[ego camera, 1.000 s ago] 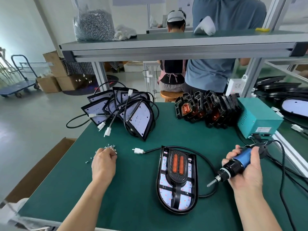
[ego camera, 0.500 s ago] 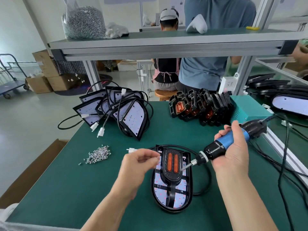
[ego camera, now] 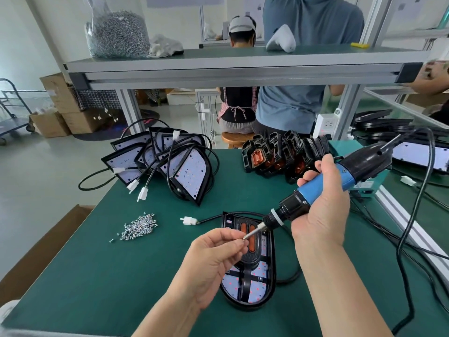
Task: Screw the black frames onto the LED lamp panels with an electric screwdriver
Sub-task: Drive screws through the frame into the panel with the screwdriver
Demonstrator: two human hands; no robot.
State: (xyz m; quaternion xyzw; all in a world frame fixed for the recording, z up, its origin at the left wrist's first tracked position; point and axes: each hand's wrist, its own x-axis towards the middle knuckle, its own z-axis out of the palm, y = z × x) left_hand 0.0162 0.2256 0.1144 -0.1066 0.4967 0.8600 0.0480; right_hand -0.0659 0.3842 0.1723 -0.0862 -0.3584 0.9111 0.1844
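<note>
The left hand point(ego camera: 213, 254) pinches what seems a screw point(ego camera: 243, 238) at the tip of the driver point(ego camera: 323, 183). The right hand point(ego camera: 320, 215) grips the driver. The panel point(ego camera: 257, 285) lies just under the 2 hands, its long side pointing away.

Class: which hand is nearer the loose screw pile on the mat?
Left. The left hand, pinching a screw, is right of the screw pile; the right hand, gripping the screwdriver, is farther right.
</note>
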